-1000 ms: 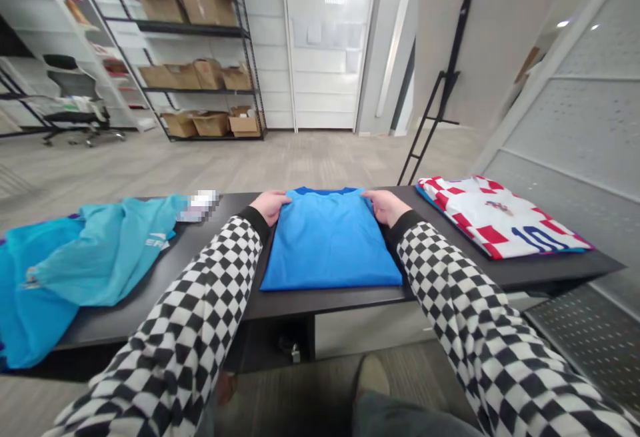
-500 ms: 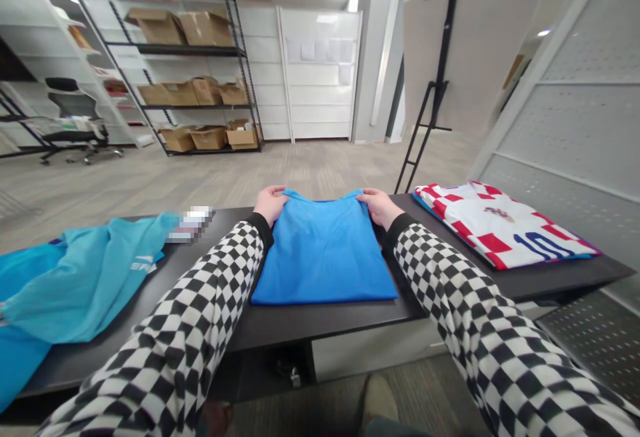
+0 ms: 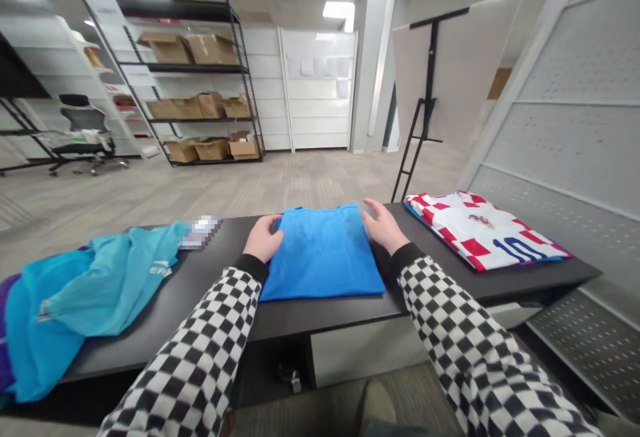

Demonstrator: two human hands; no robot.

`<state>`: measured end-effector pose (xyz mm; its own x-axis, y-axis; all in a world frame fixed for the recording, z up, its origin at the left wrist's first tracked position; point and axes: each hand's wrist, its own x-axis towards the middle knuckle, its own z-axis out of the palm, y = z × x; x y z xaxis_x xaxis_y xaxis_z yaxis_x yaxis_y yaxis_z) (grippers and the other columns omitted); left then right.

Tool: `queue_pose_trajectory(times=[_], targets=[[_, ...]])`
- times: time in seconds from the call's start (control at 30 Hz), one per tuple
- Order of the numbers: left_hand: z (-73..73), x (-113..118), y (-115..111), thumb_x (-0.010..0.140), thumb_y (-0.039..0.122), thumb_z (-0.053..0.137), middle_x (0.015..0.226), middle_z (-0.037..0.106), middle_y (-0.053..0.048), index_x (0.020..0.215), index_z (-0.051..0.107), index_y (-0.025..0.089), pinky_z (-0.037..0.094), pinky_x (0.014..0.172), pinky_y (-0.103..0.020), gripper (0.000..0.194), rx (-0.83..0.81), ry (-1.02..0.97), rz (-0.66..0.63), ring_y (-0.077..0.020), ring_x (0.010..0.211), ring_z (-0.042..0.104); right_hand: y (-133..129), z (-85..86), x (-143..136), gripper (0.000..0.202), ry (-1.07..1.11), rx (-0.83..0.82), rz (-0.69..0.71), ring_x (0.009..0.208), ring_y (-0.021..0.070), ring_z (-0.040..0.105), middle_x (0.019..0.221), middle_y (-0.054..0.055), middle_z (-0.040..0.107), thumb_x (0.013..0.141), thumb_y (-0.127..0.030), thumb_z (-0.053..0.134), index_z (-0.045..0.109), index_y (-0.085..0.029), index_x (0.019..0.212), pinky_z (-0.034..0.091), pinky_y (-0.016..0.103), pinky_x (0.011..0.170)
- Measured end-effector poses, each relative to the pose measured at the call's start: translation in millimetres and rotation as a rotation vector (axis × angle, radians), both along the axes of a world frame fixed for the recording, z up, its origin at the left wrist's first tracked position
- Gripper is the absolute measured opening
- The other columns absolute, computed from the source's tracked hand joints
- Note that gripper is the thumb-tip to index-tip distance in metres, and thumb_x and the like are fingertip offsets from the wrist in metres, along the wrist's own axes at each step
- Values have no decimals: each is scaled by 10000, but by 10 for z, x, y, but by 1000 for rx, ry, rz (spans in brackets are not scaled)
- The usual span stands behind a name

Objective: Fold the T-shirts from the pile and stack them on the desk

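Loosened from the collar corners, the left hand (image 3: 263, 238) and right hand (image 3: 383, 225), fingers half open, flank the smooth blue folded rectangular fabric shirt (image 3: 323, 253).

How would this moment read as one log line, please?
left hand: open at folded blue shirt | right hand: open, opposite side | red-white shirt: right, on table

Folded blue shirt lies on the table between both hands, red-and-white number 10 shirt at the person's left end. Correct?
One error: the red-and-white number 10 shirt is at the person's right end, per the head view. The folded blue shirt does lie on the table between the left hand and right hand.
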<state>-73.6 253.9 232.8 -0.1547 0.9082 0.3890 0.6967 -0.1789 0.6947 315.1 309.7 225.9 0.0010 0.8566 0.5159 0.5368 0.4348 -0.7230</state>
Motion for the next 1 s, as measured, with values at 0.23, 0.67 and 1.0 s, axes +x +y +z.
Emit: queue_pose_trajectory(times=[0.23, 0.67, 1.0], targets=[[-144, -114, -1688, 1024, 553, 723, 1712, 657, -91, 1555, 780, 347, 391, 1412, -543, 573, -123, 293, -445, -343, 1611, 610, -1686, -99, 255, 465, -397, -68, 476, 1495, 365, 706, 1591, 121, 752, 1084, -503, 762, 803, -329, 1513, 511, 584, 1331], [43, -31, -2519, 992, 196, 646, 1244, 873, -140, 1285, 885, 295, 607, 1121, -538, 390, -107, 428, -365, -361, 1167, 795, -2474, -167, 331, 295, -365, -34, 388, 1272, 380, 832, 1308, 87, 884, 1006, -245, 715, 915, -342, 1199, 627, 620, 1194], [1349, -160, -3443, 1019, 682, 642, 999, 848, -59, 987, 846, 418, 629, 848, -442, 335, -40, 117, -259, -332, 922, 766, -3207, 1212, 720, 241, -282, 0, 309, 821, 304, 810, 973, 73, 870, 1096, -555, 689, 852, -377, 1107, 661, 445, 751]])
